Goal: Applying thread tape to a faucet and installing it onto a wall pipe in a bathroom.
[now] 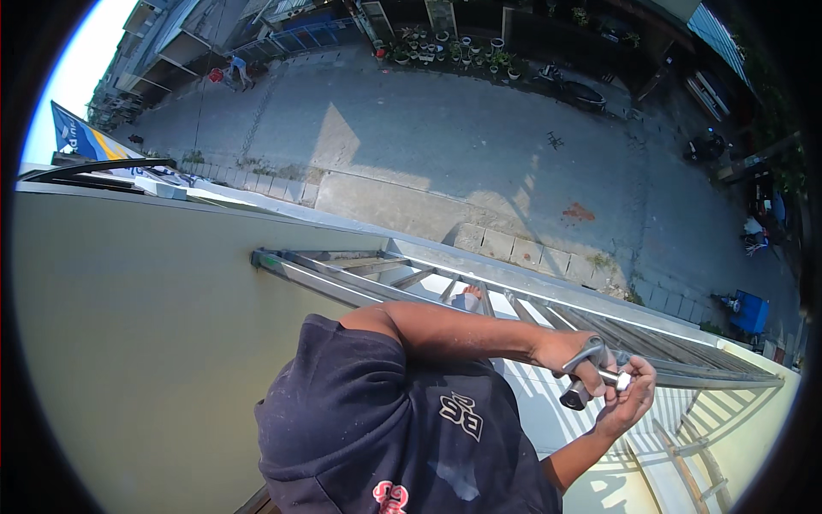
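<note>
My left hand [578,358] is closed round what looks like a claw hammer [575,396], with a dark round head, a curved grey claw and a shiny metal neck. Close against it, my right hand [632,401] has its fingers bent round a small white piece [623,381] beside the shiny neck. That piece is too small to name. Both hands meet in front of my dark shirt, above a metal ladder [522,321]. A bare foot [471,295] shows between the rungs.
A pale yellow wall [145,343] fills the left. Far below lies a concrete street [411,137] with potted plants [454,53], a parked motorbike [578,92], a blue cart box [751,313] and a person [240,70]. A blue and yellow banner [90,141] stands at the far left.
</note>
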Tool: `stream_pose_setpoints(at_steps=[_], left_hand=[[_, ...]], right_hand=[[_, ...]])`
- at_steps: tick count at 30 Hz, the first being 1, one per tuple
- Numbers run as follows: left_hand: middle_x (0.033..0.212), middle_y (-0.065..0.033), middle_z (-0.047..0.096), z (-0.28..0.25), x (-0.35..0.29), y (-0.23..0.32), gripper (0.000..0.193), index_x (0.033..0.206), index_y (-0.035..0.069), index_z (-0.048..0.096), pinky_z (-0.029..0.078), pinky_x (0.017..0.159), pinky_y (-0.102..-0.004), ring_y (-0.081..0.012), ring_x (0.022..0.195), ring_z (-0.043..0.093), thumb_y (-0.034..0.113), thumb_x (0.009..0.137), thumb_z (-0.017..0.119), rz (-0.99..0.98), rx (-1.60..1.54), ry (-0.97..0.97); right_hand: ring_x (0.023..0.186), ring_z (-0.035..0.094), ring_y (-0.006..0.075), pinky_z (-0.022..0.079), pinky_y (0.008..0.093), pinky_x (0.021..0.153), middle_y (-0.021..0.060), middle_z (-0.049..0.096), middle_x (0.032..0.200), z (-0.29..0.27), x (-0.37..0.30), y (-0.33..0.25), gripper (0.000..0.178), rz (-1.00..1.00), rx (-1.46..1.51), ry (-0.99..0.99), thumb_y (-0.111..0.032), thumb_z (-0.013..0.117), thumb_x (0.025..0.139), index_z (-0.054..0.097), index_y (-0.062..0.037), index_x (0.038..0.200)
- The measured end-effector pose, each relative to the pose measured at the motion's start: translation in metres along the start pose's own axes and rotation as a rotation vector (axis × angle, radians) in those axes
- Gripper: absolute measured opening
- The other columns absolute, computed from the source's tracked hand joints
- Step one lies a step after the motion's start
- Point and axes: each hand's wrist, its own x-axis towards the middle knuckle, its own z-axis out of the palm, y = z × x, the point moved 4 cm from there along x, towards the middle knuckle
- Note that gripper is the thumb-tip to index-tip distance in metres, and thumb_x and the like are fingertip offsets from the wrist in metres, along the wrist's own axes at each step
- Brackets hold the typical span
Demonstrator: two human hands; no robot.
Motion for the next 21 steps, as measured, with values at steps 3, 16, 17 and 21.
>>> stream_pose_setpoints(at_steps=[3, 16, 17, 21], left_hand=[[0.094, -0.0079, 0.072, -0.002, 0.011, 0.025, 0.032, 0.105, -0.004, 0.070, 0.053, 0.073, -0.0283, -0.0141, 0.082, 0.067, 0.018, 0.081, 0.075, 0.117, 0.016, 0.038], [0.091, -0.0078, 0.073, 0.076, 0.065, -0.048, 0.033, 0.099, -0.003, 0.072, 0.053, 0.071, -0.0266, -0.0155, 0.080, 0.068, 0.021, 0.077, 0.077, 0.042, 0.110, 0.046], [0.091, -0.0082, 0.074, 0.085, 0.069, -0.060, 0.033, 0.100, -0.003, 0.072, 0.052, 0.068, -0.0257, -0.0147, 0.080, 0.068, 0.021, 0.077, 0.077, 0.021, 0.081, 0.057], [0.097, -0.0115, 0.073, 0.112, 0.080, -0.105, 0.035, 0.103, -0.006, 0.068, 0.056, 0.077, -0.0296, -0.0163, 0.084, 0.070, 0.019, 0.079, 0.077, -0.080, -0.021, 0.031]], right_hand=[[0.073, 0.053, 0.0120, 0.038, 0.0220, 0.060, 0.0092, 0.061, 0.096, 0.006, -0.023, 0.010, 0.070, 0.098, 0.152, -0.196, -0.064, 0.053, 0.095, 0.059, 0.0034, 0.114], [0.055, 0.035, 0.0024, 0.032, 0.0145, 0.050, -0.0034, 0.039, 0.074, -0.113, -0.087, 0.009, 0.026, 0.084, 0.479, -0.009, -0.029, 0.054, 0.105, 0.048, -0.0103, 0.088], [0.058, 0.038, 0.0048, 0.036, 0.0163, 0.054, -0.0022, 0.041, 0.076, -0.128, -0.087, 0.008, 0.026, 0.092, 0.549, 0.020, -0.029, 0.054, 0.106, 0.051, -0.0094, 0.089], [0.082, 0.053, 0.0113, 0.048, 0.0273, 0.079, 0.0020, 0.049, 0.085, -0.162, -0.094, 0.017, 0.025, 0.108, 0.788, 0.235, -0.032, 0.050, 0.107, 0.055, -0.0094, 0.096]])
